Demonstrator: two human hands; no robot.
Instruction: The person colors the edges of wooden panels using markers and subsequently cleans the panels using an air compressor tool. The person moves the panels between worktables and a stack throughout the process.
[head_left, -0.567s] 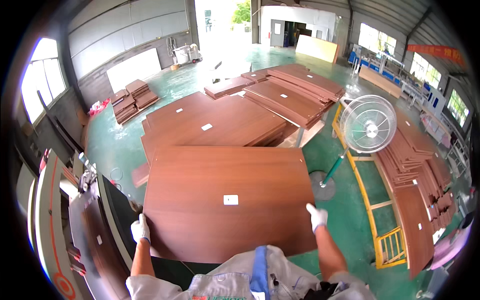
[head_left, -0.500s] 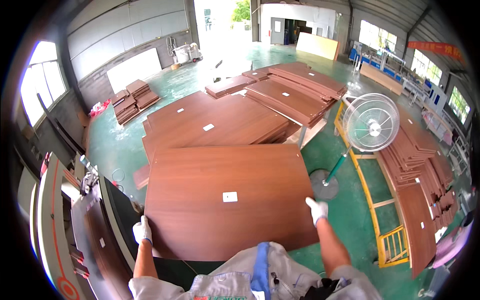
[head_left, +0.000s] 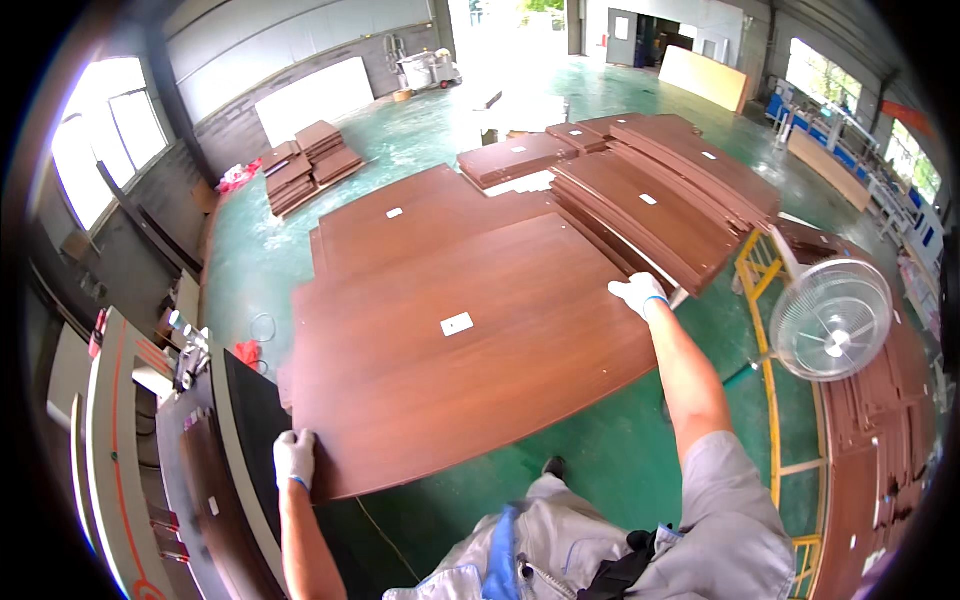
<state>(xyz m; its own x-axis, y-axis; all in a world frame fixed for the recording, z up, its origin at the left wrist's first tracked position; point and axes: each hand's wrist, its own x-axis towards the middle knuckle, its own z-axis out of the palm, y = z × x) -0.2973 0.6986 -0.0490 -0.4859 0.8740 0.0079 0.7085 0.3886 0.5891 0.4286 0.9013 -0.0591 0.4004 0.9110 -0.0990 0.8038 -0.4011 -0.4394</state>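
Brown board (head_left: 480,375) lay in front of the person, white label (head_left: 457,324) face up, far part overlapping a board stack (head_left: 370,232); contact there could not be told. Left hand (head_left: 294,458), gloved, grasped the near left corner; right hand (head_left: 637,293), gloved, gripped the right edge. Machine (head_left: 112,440) stood at left, fan (head_left: 832,322) at right. Farther off, a smaller pile (head_left: 312,165) sat on the green floor (head_left: 400,150).

My left glove (head_left: 294,457), 8 o'clock: white, blue at wrist. My right glove (head_left: 639,293), 3 o'clock: same. Grey workwear (head_left: 600,532), 6 o'clock: blue stripe (head_left: 503,558), zip (head_left: 545,584) beside it. Grey short sleeve (head_left: 738,505), 4 o'clock. Dark shoe (head_left: 555,466), 5 o'clock.
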